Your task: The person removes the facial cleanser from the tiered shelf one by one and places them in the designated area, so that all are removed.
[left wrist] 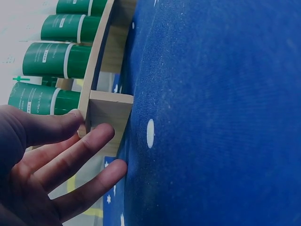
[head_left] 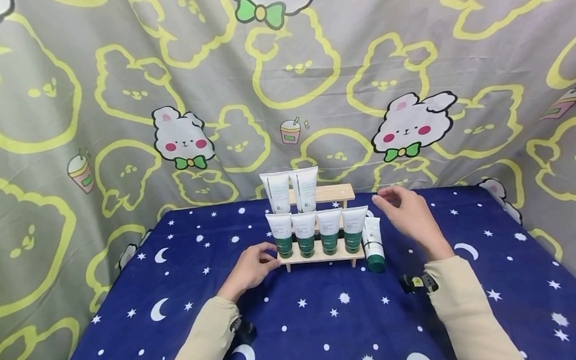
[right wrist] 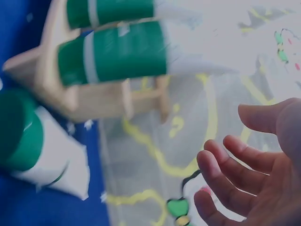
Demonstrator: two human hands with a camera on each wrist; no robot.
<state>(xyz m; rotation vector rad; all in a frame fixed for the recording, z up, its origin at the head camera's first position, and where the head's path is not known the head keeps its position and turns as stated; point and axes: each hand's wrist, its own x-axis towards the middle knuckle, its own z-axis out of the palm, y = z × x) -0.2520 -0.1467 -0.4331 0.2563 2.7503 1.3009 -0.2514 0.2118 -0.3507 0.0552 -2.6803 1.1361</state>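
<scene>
A stepped wooden display stand (head_left: 323, 258) bears several white-and-green squeeze tubes (head_left: 329, 233) in a row along its lowest step. Behind them, two whiter tubes (head_left: 305, 190) stand side by side toward the left. At the stand's left end, my left hand (head_left: 253, 267) pinches the lowest step, thumb (left wrist: 66, 126) against its edge near the end tube. My right hand (head_left: 411, 216) hovers to the right of the stand, fingers loosely bent and holding nothing. Below it, a white tube with a green cap (head_left: 375, 262) lies on the table beside the stand.
A dark blue cloth with moons and stars covers the table (head_left: 322, 311). Behind it hangs a grey curtain (head_left: 232, 94) with yellow outlines and rabbit faces. The stand's top step (head_left: 336, 191) shows bare wood at its right part.
</scene>
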